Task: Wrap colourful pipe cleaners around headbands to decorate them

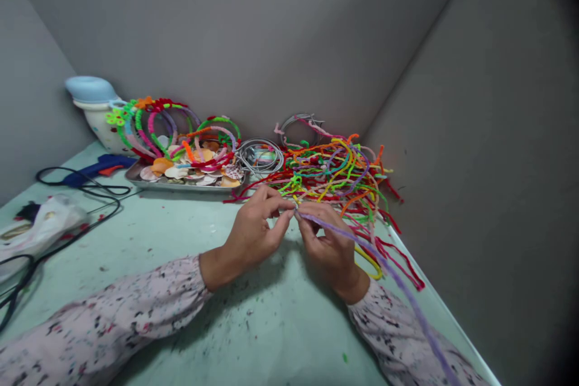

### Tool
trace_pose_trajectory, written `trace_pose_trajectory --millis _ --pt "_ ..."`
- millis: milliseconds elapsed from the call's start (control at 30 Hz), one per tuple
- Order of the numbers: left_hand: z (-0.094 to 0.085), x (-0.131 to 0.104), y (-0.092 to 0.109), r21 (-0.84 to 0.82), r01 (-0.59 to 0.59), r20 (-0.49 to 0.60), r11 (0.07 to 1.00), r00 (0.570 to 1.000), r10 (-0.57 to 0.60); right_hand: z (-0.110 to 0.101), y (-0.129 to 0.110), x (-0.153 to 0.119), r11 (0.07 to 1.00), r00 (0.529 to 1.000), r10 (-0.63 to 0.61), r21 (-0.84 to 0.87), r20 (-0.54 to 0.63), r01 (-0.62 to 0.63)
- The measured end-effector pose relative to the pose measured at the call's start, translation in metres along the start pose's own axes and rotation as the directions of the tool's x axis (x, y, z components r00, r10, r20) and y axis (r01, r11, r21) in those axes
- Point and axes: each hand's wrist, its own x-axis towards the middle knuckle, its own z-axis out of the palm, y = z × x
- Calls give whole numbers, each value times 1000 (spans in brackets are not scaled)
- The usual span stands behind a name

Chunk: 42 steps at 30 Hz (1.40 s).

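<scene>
A long purple fuzzy stem (400, 280) runs from between my fingertips back over my right hand and forearm. My right hand (328, 244) is closed on its end, thumb against the fingers. My left hand (257, 226) meets it from the left, thumb and forefinger pinched close to the same end; whatever sits between those two fingertips is too small to name. Just beyond both hands lies a tangled pile of coloured fuzzy stems (335, 172).
A metal tray (190, 187) holds shells and fuzzy-wrapped hoops. Coiled wire (260, 157) sits beside it. Farther left are a white jar with a blue lid (93, 90), a blue tool (97, 169), a black cable (90, 226) and a plastic bag (56, 220).
</scene>
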Motion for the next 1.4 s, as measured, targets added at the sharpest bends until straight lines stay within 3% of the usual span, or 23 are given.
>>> trace_pose_trajectory --millis 333,833,1133,1400 --pt "0 2 1 13 -9 -10 1000 1000 9 0 -1 -2 999 999 -35 -26 41 36" --pt "-1 -1 -4 58 -102 2 993 995 102 1 -1 -1 998 999 -48 -46 -1 48" --pt "-6 2 -15 111 -278 88 954 959 269 -1 -8 -1 988 990 144 -56 -7 -144" --pt "-7 4 -14 83 -268 74 960 962 262 -1 -10 2 933 933 354 52 61 -357"
